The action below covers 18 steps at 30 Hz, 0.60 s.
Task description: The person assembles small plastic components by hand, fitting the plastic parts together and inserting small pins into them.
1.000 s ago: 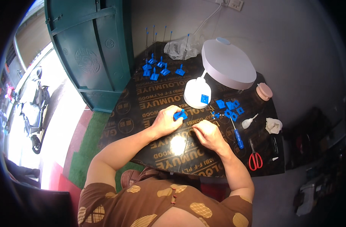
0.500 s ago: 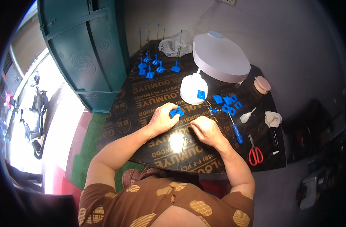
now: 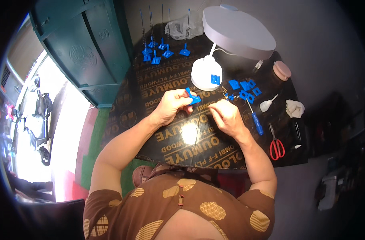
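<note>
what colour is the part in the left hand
The part is blue, clearest in the head view.

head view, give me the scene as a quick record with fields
left hand: left hand pinching a blue part
right hand: right hand with fingers curled; whether it holds anything small cannot be told
lamp: white lamp, a blue square piece at its base
far left of table: blue-based stands, several with thin upright wires; clear plastic bag behind
right of table: loose blue pieces, blue-handled screwdriver, red-handled scissors, white nozzle bottle, white cloth
surface: dark printed tabletop
</note>
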Available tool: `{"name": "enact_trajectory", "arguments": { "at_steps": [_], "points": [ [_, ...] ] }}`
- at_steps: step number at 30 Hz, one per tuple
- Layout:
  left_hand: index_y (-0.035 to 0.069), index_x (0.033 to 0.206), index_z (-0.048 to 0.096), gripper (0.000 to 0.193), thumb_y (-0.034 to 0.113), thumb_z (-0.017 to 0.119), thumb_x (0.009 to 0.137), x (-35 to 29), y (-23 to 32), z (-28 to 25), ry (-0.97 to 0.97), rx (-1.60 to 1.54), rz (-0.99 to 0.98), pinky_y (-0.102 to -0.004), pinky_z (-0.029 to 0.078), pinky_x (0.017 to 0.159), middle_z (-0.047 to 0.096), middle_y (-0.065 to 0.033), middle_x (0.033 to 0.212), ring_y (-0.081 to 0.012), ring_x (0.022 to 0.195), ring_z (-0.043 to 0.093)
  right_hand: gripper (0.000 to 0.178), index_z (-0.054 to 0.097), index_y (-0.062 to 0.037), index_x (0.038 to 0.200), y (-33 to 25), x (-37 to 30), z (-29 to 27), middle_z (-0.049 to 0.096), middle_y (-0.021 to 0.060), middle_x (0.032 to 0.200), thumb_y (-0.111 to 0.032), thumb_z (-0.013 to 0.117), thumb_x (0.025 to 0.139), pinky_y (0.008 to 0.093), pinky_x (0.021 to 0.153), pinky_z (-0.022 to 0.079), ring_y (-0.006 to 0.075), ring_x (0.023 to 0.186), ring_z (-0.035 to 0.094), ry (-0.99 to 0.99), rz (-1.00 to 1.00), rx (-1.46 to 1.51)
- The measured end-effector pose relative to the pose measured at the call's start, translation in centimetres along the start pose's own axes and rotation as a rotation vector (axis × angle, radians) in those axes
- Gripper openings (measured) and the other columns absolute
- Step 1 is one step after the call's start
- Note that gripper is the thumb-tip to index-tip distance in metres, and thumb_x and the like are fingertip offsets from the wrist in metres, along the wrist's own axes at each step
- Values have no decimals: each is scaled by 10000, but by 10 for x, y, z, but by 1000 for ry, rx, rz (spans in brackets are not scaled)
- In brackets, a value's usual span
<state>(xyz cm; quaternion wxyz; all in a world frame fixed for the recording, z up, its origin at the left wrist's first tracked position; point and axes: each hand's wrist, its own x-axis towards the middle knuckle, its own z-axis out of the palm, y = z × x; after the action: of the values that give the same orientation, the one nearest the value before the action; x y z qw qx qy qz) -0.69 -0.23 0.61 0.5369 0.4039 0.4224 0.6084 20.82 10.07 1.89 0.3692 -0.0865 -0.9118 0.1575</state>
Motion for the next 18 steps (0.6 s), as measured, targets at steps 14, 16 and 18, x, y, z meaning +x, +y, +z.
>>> {"name": "enact_trajectory", "arguments": {
  "at_steps": [14,16,18],
  "points": [
    [-85,1208,568,371,90,641,890,-9,1,14,-117,-245,-131,-319,548,787,654,-110,994,-165,818,629,247,625,25,1025,-7,-7,9,616,138,811,-66,703,809,371,677,497,280,732,598,36,84,162],
    [-76,1210,564,371,83,650,886,-8,-1,15,-109,-230,-143,-308,548,786,651,-107,987,-161,823,629,242,625,25,1022,-7,-6,5,618,137,814,-65,701,810,372,678,496,281,735,599,20,95,165],
    [-58,1208,560,375,48,675,868,-8,-4,15,-109,-131,-108,-275,543,785,645,-100,1010,-144,841,627,237,625,24,1019,-5,-5,6,620,136,817,-64,699,812,373,680,496,283,739,599,7,105,168]
  ]
}}
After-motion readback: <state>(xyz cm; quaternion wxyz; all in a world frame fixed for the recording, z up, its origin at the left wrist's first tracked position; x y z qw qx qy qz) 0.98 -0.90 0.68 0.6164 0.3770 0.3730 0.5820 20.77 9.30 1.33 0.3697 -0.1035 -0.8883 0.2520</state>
